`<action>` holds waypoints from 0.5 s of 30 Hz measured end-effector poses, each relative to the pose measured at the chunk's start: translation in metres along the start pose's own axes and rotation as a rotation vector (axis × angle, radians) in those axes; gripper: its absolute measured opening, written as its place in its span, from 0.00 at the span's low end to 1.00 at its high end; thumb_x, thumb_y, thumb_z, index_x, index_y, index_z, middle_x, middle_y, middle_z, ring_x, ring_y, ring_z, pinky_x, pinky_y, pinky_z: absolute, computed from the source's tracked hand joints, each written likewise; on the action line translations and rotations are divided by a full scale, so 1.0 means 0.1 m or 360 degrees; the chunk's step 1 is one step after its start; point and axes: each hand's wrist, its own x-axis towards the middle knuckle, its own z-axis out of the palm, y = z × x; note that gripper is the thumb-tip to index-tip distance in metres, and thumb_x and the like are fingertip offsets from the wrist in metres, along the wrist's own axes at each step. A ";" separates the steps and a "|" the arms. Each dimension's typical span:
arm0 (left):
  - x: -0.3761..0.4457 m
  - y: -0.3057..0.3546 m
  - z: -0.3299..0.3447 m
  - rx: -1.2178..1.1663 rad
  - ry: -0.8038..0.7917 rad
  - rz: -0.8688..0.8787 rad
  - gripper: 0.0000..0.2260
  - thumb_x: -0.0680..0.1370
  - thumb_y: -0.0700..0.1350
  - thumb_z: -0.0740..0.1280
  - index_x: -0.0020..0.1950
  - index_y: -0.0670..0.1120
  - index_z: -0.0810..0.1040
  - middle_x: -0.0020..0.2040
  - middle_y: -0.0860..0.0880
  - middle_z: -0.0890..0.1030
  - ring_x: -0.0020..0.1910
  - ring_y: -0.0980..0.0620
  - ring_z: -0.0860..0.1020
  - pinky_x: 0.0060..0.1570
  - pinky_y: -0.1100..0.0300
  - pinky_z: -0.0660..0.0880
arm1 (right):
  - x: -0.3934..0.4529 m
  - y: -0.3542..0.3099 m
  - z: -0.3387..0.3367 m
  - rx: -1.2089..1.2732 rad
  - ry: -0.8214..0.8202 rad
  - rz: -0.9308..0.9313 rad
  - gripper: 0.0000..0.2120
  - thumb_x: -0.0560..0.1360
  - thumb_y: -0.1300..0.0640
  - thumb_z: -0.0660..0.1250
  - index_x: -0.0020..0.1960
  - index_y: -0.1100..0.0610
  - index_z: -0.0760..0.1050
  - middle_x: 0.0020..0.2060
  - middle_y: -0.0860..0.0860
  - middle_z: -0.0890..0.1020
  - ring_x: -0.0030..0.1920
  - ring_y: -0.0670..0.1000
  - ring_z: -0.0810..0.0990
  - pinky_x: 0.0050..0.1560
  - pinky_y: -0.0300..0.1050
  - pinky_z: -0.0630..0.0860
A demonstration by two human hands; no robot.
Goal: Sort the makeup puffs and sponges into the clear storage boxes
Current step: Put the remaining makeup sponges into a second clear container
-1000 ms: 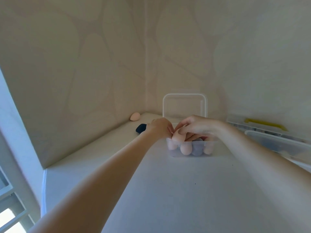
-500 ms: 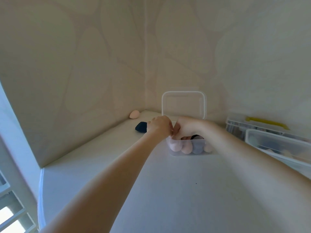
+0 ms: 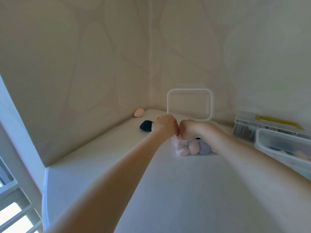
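Both hands, left hand (image 3: 165, 126) and right hand (image 3: 190, 128), curl over the open clear box (image 3: 181, 153) of sponges, their hold hidden; press gently, then fetch the navy sponge (image 3: 146, 125) behind.

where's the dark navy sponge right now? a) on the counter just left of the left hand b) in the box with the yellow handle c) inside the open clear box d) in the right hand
a: the dark navy sponge lies on the counter, beside the left hand and outside the open clear box.

Both hands' fingertips hidden inside the clear box (image 3: 193, 145)
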 end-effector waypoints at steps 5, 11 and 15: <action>-0.03 -0.01 0.02 0.0047 0.0019 -0.0005 0.09 0.72 0.43 0.67 0.51 0.47 0.80 0.54 0.47 0.80 0.57 0.46 0.75 0.54 0.56 0.73 | -0.07 -0.05 -0.02 0.0021 -0.0028 -0.0022 0.08 0.76 0.57 0.60 0.39 0.58 0.69 0.39 0.53 0.75 0.41 0.54 0.73 0.47 0.42 0.69; -0.14 -0.02 -0.16 -0.0021 -0.0105 0.0164 0.10 0.75 0.44 0.66 0.54 0.49 0.81 0.57 0.48 0.81 0.59 0.47 0.77 0.61 0.52 0.73 | -0.34 0.20 -0.35 0.0630 -0.0329 -0.0169 0.04 0.74 0.56 0.69 0.43 0.56 0.80 0.38 0.49 0.83 0.38 0.48 0.78 0.47 0.41 0.78; -0.21 0.01 -0.39 -0.0038 0.0021 0.0199 0.12 0.79 0.42 0.60 0.58 0.50 0.80 0.61 0.50 0.79 0.62 0.49 0.76 0.63 0.57 0.70 | -0.39 0.36 -0.57 0.0936 0.0033 -0.0272 0.09 0.76 0.68 0.62 0.51 0.62 0.79 0.40 0.54 0.83 0.35 0.47 0.78 0.37 0.34 0.77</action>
